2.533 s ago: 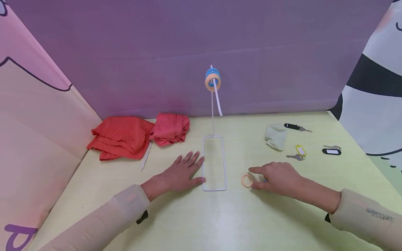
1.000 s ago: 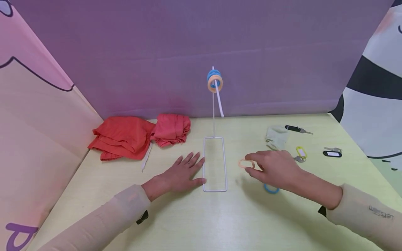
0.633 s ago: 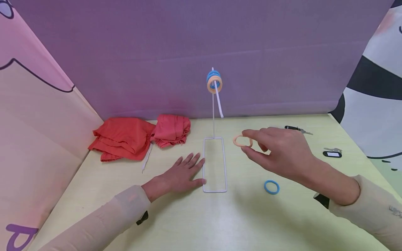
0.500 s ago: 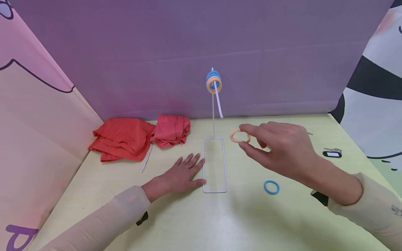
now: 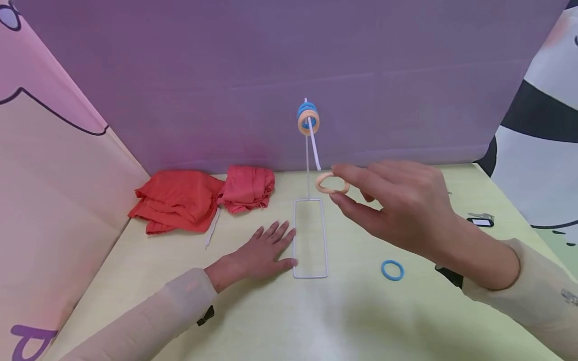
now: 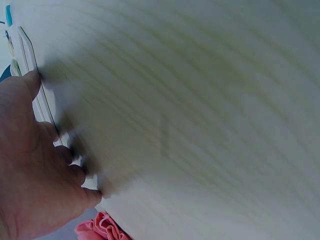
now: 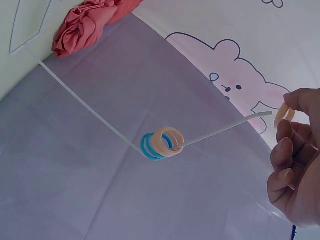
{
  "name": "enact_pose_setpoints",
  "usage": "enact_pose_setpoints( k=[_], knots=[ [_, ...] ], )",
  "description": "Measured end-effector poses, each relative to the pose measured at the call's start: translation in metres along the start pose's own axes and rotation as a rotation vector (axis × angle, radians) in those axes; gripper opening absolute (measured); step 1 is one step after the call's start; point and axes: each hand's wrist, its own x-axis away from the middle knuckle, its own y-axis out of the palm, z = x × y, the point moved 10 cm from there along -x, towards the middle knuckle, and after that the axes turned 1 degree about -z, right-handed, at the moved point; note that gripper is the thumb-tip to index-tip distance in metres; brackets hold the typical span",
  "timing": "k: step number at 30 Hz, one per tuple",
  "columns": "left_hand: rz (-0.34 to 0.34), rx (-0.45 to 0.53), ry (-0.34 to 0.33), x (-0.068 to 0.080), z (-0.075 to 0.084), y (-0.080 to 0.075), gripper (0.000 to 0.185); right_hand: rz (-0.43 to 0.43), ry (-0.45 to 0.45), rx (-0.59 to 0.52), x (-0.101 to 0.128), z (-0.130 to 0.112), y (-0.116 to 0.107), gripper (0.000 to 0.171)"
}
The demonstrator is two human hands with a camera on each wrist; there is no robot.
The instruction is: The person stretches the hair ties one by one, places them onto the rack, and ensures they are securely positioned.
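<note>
My right hand (image 5: 402,205) pinches an orange ring (image 5: 318,184) between thumb and index finger, raised above the table. In the right wrist view this ring (image 7: 278,117) is right by the free tip of a white wire stand's arm (image 7: 225,129). Farther back on that arm hang blue rings (image 7: 145,146) and orange rings (image 7: 159,142). Flat on the table lies the stand's rectangular wire base (image 5: 325,240). My left hand (image 5: 259,253) rests palm down with fingers spread, its thumb and a fingertip touching the base's left side.
A blue ring (image 5: 383,271) lies on the table (image 5: 271,321), right of the base. Red cloths (image 5: 180,198) are bunched at the back left. A key with a black tag (image 5: 480,221) lies at the right. Behind the stand rises a purple backdrop (image 5: 203,100).
My right hand has taken the orange ring off the table and carried it up and leftward toward the arm's tip, uncovering the blue ring. The left hand stays in place.
</note>
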Motion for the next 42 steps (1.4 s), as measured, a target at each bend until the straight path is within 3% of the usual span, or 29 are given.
enact_pose_setpoints(
  k=[12,42],
  knots=[
    [-0.016,0.012,-0.011,-0.002,-0.004,0.006,0.082,0.006,0.006,0.051,-0.009,0.006,0.017,0.023],
    [-0.003,0.004,-0.009,-0.001,-0.004,0.004,0.082,-0.071,0.102,0.168,-0.022,0.061,0.071,0.017]
  ],
)
